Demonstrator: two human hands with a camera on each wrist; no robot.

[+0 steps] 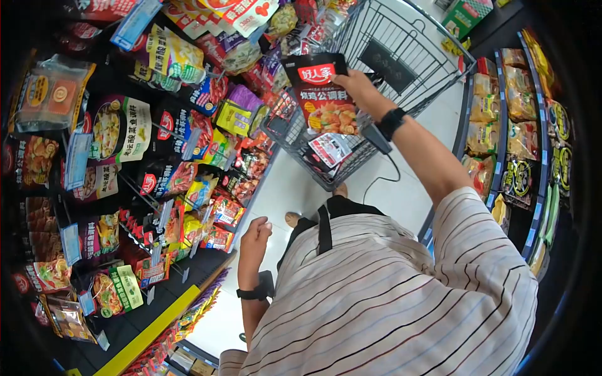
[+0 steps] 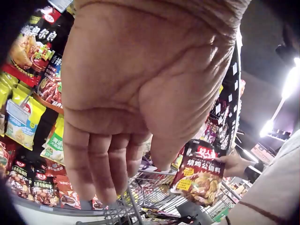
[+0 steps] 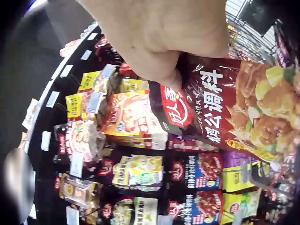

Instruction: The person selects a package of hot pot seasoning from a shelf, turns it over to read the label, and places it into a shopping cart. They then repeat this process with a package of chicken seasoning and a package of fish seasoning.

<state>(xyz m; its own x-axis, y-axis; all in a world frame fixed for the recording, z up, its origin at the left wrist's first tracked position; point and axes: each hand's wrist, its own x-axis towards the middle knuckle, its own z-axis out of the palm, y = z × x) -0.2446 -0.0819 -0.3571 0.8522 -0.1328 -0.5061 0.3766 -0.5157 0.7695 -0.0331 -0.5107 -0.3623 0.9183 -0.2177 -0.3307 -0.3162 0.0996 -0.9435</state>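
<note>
My right hand (image 1: 359, 89) pinches the edge of a black and red seasoning packet (image 1: 323, 100), its front with a food picture facing up, above the near end of the shopping cart (image 1: 401, 62). In the right wrist view the thumb and fingers of the right hand (image 3: 164, 33) grip the packet (image 3: 234, 101). My left hand (image 1: 256, 241) hangs low beside the shirt, holding nothing, fingers loosely bent. The left wrist view shows the palm of the left hand (image 2: 140, 89), with the packet (image 2: 199, 173) beyond it.
Shelves of hanging seasoning packets (image 1: 119, 128) stand on the left, with a yellow edge strip (image 1: 150, 332) low down. Another rack of packaged food (image 1: 520, 119) is on the right. A red and white packet (image 1: 330, 150) lies in the cart. A green box (image 1: 465, 17) stands beyond the cart.
</note>
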